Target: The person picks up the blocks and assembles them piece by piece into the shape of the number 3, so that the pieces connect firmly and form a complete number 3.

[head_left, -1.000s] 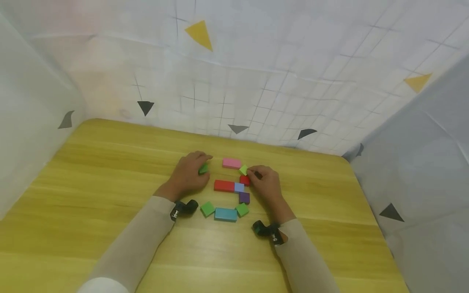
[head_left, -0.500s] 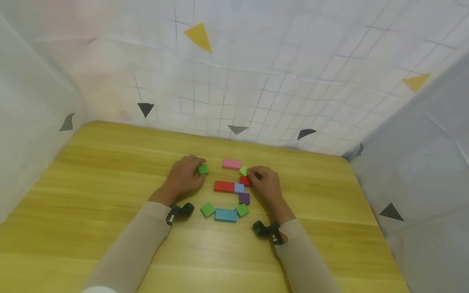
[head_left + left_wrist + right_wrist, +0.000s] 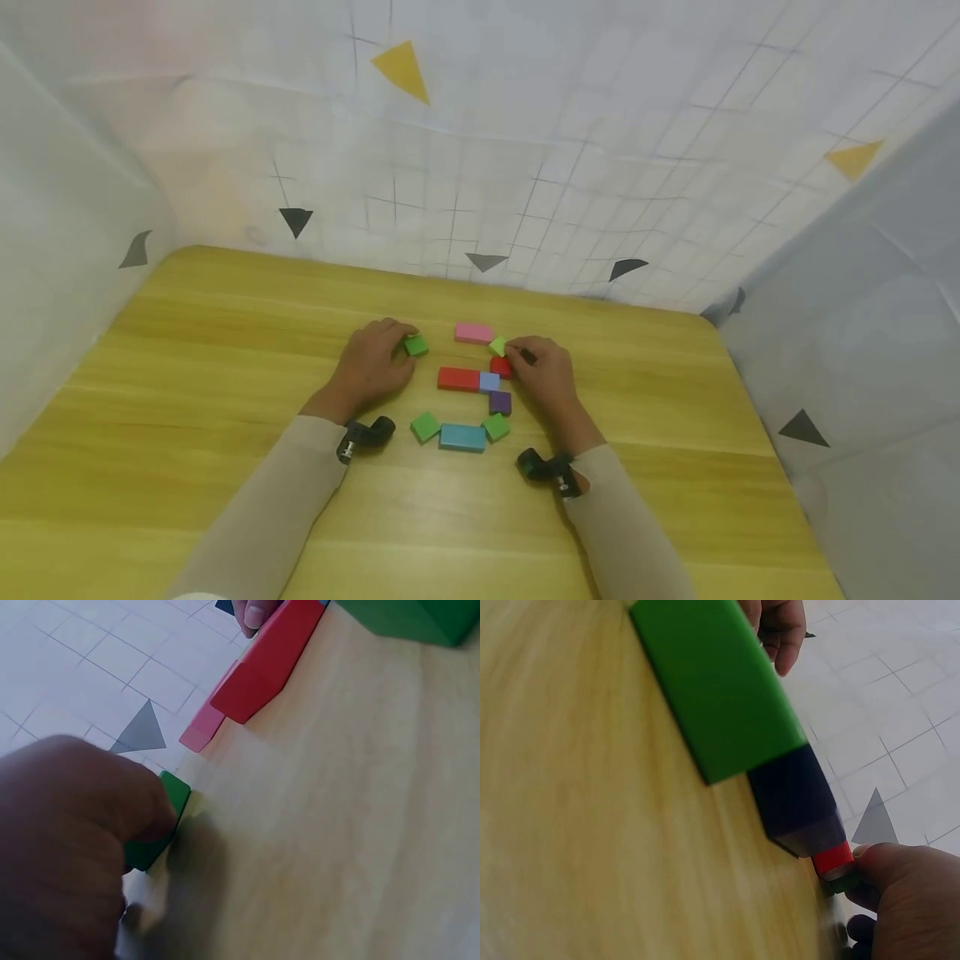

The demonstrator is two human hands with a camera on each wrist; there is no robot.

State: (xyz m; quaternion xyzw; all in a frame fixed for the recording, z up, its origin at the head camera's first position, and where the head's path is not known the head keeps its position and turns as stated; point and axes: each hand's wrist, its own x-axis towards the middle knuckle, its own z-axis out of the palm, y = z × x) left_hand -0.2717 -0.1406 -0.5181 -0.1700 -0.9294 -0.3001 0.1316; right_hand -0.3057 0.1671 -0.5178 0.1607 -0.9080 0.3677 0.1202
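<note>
On the left, my left hand (image 3: 371,367) holds a small green block (image 3: 416,345) between thumb and fingers, low over the table. In the left wrist view the thumb overlaps this block's near side. My right hand (image 3: 546,371) pinches a small light green block (image 3: 498,347) at its right corner. That block sits by the end of a pink block (image 3: 474,333), just above a red cube (image 3: 501,367). Below are a long red block (image 3: 458,379), a pale blue cube (image 3: 489,382) and a purple cube (image 3: 500,402).
Nearer me, a long blue block (image 3: 462,437) lies between a left green block (image 3: 425,427) and a right green block (image 3: 496,427), both turned at an angle. The wooden table (image 3: 225,350) meets a white patterned sheet (image 3: 525,167) at the back and sides.
My left hand has drawn back a little to the left, so more of its green block shows. My right hand and the other blocks stay in place.
</note>
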